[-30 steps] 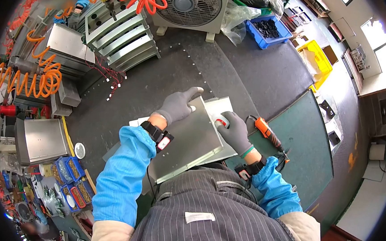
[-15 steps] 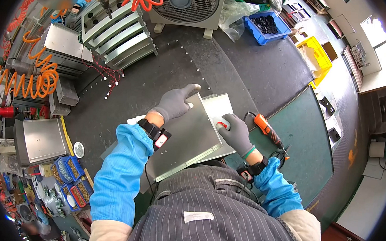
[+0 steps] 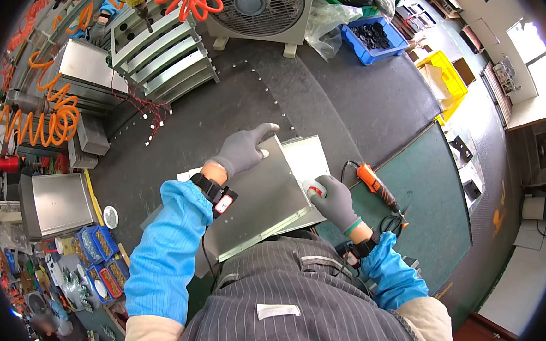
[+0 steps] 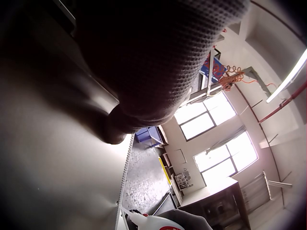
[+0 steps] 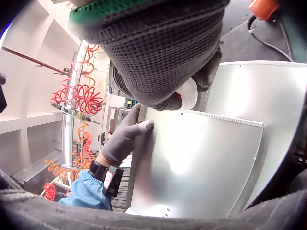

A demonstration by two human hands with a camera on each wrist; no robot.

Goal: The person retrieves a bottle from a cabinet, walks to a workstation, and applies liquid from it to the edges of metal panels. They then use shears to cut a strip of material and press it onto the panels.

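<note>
A grey metal panel point(image 3: 258, 201) with a folded, finely notched edge lies tilted in front of the body. My gloved left hand point(image 3: 241, 152) grips it at its far corner, thumb on the upper face. In my gloved right hand point(image 3: 339, 205) is a small white squeeze bottle point(image 3: 315, 187) with red on it, held at the panel's right edge. Seen from the left wrist, the bottle's narrow nozzle point(image 4: 128, 212) points at that notched edge. Beneath sticks out another pale metal sheet point(image 3: 309, 155).
Right of the hands, an orange and black power screwdriver point(image 3: 378, 187) lies with its cord on a green mat point(image 3: 423, 194). Slatted metal frames point(image 3: 167, 58) and a fan point(image 3: 253, 7) stand at the back. Blue bins point(image 3: 100, 241) of small parts sit at left.
The right hand with the bottle has slid along the panel's edge towards the body. My left hand keeps its hold on the panel; the head view has shifted slightly.
</note>
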